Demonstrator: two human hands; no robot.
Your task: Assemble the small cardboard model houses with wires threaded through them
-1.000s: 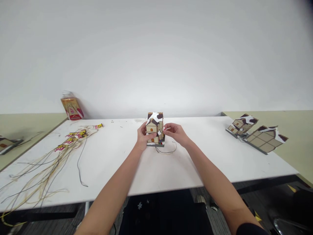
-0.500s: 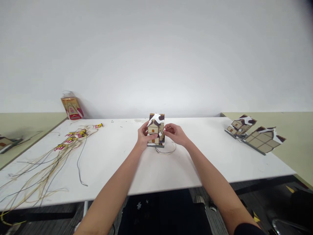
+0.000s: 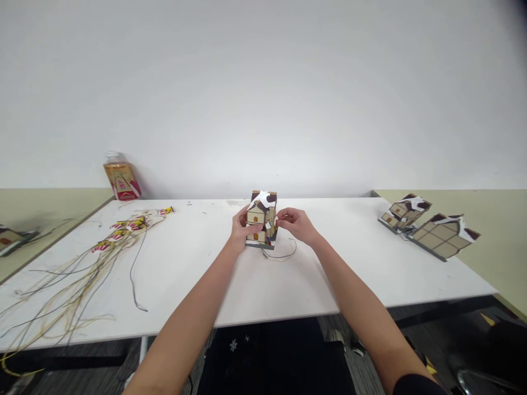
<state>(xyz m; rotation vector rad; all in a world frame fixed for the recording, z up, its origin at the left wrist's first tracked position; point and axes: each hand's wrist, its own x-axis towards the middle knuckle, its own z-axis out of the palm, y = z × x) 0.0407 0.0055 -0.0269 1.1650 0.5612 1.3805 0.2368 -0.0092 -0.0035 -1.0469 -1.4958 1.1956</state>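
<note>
The left hand (image 3: 239, 231) grips the model house (image 3: 256, 213), thumb across its front, mid-table (image 3: 329, 274); the right hand (image 3: 300, 224) seems to pinch a small red-and-white piece (image 3: 276, 221) at its side. A firm left grip, light fingertips and an unsnagged wire (image 3: 282, 257) should serve best.

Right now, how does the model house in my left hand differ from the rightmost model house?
The held house is gripped by your left hand; the rightmost house stands untouched. The held house shows small orange windows; the rightmost house shows a plain panelled wall. Both have brown roofs with white, snow-like patches.
</note>
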